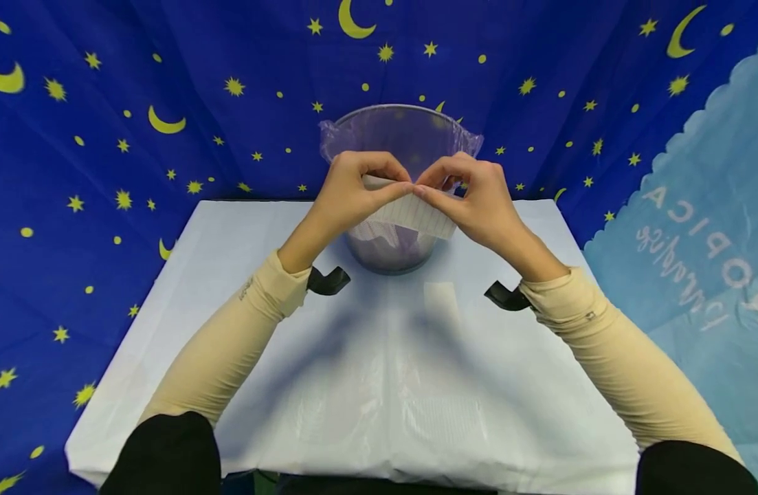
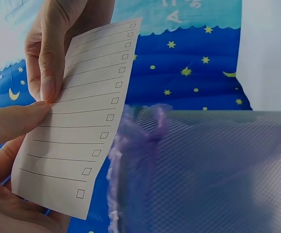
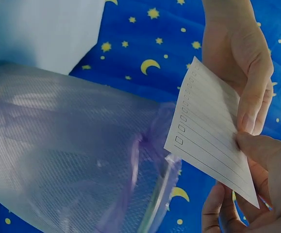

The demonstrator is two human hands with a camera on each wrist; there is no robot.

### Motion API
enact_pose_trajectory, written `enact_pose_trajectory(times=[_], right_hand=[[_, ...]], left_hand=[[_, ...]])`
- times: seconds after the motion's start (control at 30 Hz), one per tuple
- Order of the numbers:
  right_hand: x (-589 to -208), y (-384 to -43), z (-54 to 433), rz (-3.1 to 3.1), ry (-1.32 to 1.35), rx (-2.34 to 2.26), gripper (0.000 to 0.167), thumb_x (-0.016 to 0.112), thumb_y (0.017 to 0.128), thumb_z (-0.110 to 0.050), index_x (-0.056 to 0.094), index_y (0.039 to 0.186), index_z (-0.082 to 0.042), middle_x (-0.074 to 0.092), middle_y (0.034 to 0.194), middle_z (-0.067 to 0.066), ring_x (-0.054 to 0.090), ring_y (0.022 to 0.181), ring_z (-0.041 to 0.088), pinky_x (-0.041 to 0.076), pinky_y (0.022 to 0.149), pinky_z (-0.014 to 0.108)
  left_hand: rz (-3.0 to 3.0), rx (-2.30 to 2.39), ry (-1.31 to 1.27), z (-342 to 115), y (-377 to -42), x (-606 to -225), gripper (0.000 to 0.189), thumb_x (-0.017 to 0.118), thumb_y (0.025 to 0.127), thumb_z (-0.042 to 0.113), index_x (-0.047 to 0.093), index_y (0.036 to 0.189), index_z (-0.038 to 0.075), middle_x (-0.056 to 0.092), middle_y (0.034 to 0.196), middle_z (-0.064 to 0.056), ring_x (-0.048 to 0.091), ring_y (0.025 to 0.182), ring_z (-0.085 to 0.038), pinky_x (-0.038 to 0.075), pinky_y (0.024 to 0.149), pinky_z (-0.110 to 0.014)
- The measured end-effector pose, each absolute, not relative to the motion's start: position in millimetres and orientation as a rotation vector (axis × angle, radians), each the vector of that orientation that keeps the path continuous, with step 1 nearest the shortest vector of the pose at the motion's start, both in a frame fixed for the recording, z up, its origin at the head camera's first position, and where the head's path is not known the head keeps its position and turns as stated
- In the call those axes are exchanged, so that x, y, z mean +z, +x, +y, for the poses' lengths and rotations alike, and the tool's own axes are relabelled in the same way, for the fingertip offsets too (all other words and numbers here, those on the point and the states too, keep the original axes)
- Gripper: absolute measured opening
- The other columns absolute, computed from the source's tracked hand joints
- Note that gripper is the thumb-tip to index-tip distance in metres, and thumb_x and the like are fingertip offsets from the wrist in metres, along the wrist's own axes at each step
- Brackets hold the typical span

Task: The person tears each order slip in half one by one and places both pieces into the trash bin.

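A strip of lined checklist paper (image 2: 82, 107), with a small box at the end of each line, is pinched by both hands near the middle of one long edge. My left hand (image 1: 350, 189) and right hand (image 1: 471, 199) meet there, thumb tips side by side on its face and the other fingers behind it. Just beyond and below the paper stands a mesh wastebasket (image 1: 391, 254), lined with a thin purple bag (image 1: 341, 137) folded over its rim. In the right wrist view the sheet (image 3: 213, 131) bends slightly and its lower corner overlaps the bag's edge.
The wastebasket stands at the far side of a white-covered table (image 1: 242, 385). A pale rectangular slip (image 1: 442, 302) lies on the table in front of it. Behind hangs a blue curtain (image 1: 199, 82) with yellow moons and stars; a light blue cloth (image 1: 712, 227) hangs at the right.
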State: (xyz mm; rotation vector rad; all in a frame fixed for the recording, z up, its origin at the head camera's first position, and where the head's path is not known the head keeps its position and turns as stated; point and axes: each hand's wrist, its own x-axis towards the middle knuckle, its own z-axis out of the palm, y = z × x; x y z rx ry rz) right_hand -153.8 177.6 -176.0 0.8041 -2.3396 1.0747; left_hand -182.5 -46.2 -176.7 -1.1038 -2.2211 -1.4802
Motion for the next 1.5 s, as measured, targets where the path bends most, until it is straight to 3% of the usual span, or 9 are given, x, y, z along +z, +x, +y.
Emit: enact_pose_trajectory(times=[0.33, 0.73, 1.03, 1.17, 1.5], right_hand=[[-147.2, -176.1, 179.6, -2.336, 0.836, 1.071, 0.013, 0.081, 0.096, -0.022, 0.082, 0.098, -0.009, 0.075, 0.087, 0.003, 0.063, 0.082, 0.005, 0.052, 0.076, 0.020], [-108.4, -193.8, 188.4, -2.396, 0.826, 0.898, 0.020, 0.077, 0.099, -0.027, 0.082, 0.100, -0.007, 0.077, 0.092, 0.005, 0.062, 0.084, 0.005, 0.049, 0.080, 0.020], [-76.6, -210.3, 189.8, -2.348, 0.816, 0.841, 0.026, 0.076, 0.099, -0.031, 0.082, 0.104, -0.006, 0.075, 0.091, -0.006, 0.064, 0.085, 0.004, 0.050, 0.082, 0.017], [-74.0, -216.0, 184.3, -2.358, 0.791, 0.861, 0.027, 0.076, 0.099, -0.032, 0.082, 0.104, -0.007, 0.074, 0.092, -0.007, 0.063, 0.086, 0.004, 0.049, 0.082, 0.017], [-81.3, -234.5, 180.5, -2.402, 0.752, 0.868, 0.026, 0.076, 0.099, -0.034, 0.083, 0.104, -0.009, 0.078, 0.097, 0.004, 0.062, 0.084, 0.004, 0.048, 0.078, 0.017]], left_hand=[[-2.209, -1.500, -1.091, -44.1, -178.3, -135.6, 0.007, 0.078, 0.094, 0.001, 0.077, 0.092, -0.006, 0.076, 0.091, -0.017, 0.070, 0.088, -0.015, 0.056, 0.089, -0.027], [-2.209, -1.436, -1.064, -33.7, -211.5, -116.6, 0.008, 0.077, 0.096, 0.006, 0.078, 0.094, -0.002, 0.078, 0.094, -0.013, 0.071, 0.089, -0.012, 0.055, 0.090, -0.025], [-2.208, -1.449, -1.050, -30.3, -223.1, -80.7, 0.010, 0.074, 0.099, 0.007, 0.077, 0.100, -0.002, 0.075, 0.098, -0.009, 0.066, 0.093, -0.014, 0.052, 0.090, -0.026], [-2.203, -1.474, -1.021, -34.3, -232.3, -80.7, 0.012, 0.073, 0.099, 0.007, 0.077, 0.102, -0.003, 0.074, 0.098, -0.006, 0.065, 0.095, -0.015, 0.050, 0.090, -0.028], [-2.238, -1.593, -0.955, -35.4, -259.9, -94.3, 0.009, 0.077, 0.097, 0.011, 0.078, 0.097, 0.002, 0.073, 0.093, -0.002, 0.065, 0.091, -0.017, 0.048, 0.085, -0.028]])
